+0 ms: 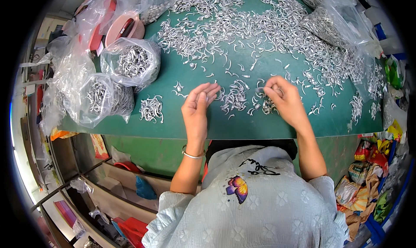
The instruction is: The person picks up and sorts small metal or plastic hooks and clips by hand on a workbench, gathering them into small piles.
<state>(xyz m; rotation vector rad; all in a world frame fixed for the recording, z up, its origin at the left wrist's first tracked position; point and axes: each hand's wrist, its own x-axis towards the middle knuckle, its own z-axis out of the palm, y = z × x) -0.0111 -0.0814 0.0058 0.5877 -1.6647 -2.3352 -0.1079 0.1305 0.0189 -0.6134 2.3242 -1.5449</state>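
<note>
Small curved silver metal pieces lie scattered over the green table (182, 118). A loose heap of them (234, 96) sits between my hands. My left hand (199, 104) is raised at the heap's left side, fingers bent together and thumb against them. Whatever lies inside these fingers is too small or hidden to make out. On the right, my right hand (284, 100) pinches thumb and forefinger over a few pieces near the heap. A blurred silvery piece (260, 90) shows at its fingertips. Left of my left hand lies a separate small pile (151, 109).
Clear plastic bags (131, 64) filled with silver pieces stand at the left, beside a pink container (125, 28). A large spread of pieces (260, 25) covers the far side. More filled bags (325, 27) lie far right. Colourful packages (359, 172) are piled beside the table.
</note>
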